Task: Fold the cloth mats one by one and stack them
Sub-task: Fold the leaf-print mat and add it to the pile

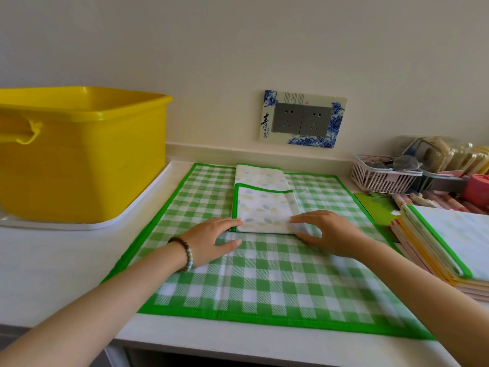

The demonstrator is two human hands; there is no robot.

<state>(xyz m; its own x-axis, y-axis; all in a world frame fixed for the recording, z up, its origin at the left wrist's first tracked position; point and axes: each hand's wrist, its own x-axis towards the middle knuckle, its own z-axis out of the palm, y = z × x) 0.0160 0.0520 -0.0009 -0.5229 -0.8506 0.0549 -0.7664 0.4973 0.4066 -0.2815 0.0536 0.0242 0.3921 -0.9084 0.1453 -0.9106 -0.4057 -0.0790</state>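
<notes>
Both hands at the near end of a folded leaf-print mat point(264, 207), which lies on a spread green checked mat point(264, 274) on the tabletop point(53, 274).
Left hand point(211, 239): grip slack, fingers straight, tips touching the folded mat's near left corner, thumb on the checked mat; bead bracelet point(185, 251) on the wrist. Right hand point(328, 231): grip closed on the near right corner, fingers on top, thumb at the edge. Stack of mats point(444, 250) right, touching neither hand. Yellow tub point(79, 154) left. Wall socket surround point(301, 119) reads 青; the smaller characters are not legible.
</notes>
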